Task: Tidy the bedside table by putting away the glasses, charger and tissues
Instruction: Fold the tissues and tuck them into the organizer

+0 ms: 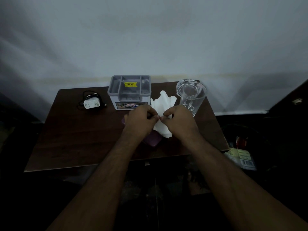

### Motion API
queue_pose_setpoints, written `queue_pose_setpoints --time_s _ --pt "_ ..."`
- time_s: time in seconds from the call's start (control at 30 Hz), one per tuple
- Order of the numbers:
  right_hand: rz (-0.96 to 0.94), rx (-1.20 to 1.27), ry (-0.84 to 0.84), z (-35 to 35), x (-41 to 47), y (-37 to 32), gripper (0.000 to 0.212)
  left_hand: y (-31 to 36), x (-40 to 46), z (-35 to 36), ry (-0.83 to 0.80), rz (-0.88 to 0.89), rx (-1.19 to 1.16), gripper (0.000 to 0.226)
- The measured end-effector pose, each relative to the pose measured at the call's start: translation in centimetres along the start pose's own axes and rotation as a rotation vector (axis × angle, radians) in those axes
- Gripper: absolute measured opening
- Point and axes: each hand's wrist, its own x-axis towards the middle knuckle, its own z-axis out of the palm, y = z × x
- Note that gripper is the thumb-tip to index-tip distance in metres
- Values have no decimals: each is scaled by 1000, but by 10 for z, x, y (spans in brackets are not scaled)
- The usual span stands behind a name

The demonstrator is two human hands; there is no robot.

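White tissues (pixel 162 104) lie in a loose pile on the dark wooden bedside table (pixel 80 134), between a grey organiser and a glass. My left hand (pixel 140 120) and my right hand (pixel 179 120) meet above the pile's near part, fingertips pinched together on a tissue edge. A purple case (pixel 152 139), probably for glasses, lies under my left wrist and is mostly hidden. The white charger (pixel 91 102) with its coiled black cable sits at the table's back left, apart from both hands. No glasses are visible.
A grey plastic organiser (pixel 129 90) with several compartments and a yellow price sticker stands at the back centre. A tall clear drinking glass (pixel 191 95) stands at the back right, close to my right hand. Dark clutter and a labelled package (pixel 241 158) lie to the table's right.
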Motion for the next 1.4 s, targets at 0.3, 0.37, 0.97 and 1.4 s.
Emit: queue_pose_setpoints --time_s 0.3,0.37,0.97,1.4 --pt "-199 307 263 -20 -17 -8 11 19 -8 -2 135 -100 -589 41" --pt "-248 382 277 -23 -20 -10 11 24 -13 -7 70 -195 -870 48" --pt "-250 400 306 -14 -15 -21 30 12 -18 -17 10 -2 -970 24" --pt "-255 320 475 -16 -13 -19 12 10 -7 -17 55 -261 -1185 26"
